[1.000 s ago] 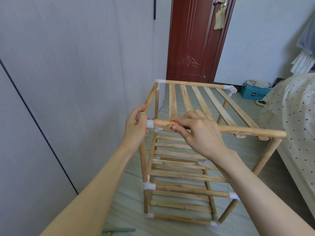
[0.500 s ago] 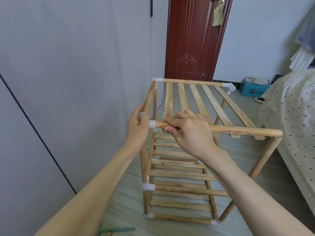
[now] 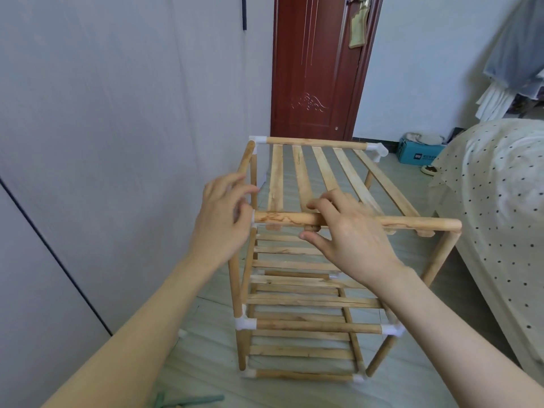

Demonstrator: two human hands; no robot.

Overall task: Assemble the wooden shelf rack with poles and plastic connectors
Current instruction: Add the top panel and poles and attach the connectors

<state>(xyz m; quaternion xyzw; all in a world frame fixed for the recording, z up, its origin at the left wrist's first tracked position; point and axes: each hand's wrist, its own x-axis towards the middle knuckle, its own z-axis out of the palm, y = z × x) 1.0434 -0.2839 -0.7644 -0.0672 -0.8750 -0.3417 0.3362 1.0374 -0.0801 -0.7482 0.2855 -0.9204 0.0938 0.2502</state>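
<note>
Shelf rack [image 3: 309, 290] is stood upright on the floor beside the grey wall. Front top pole [image 3: 353, 222] is seated in the left corner connector [image 3: 252, 217]. Left hand [image 3: 220, 219] is rested against that corner, fingers loosely spread, nothing gripped. Right hand [image 3: 350, 240] is laid over the pole, fingers relaxed, thumb underneath. Blue box [image 3: 418, 153] is seen by the door; contents unclear.

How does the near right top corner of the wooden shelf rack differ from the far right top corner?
The near right top corner has no white plastic connector: the front pole's bare end simply meets the upright. The far right top corner carries a white plastic connector joining its poles. The near corner sits beside the dotted bed cover; the far corner sits closer to the dark red door. Both belong to the same slatted top shelf.
</note>
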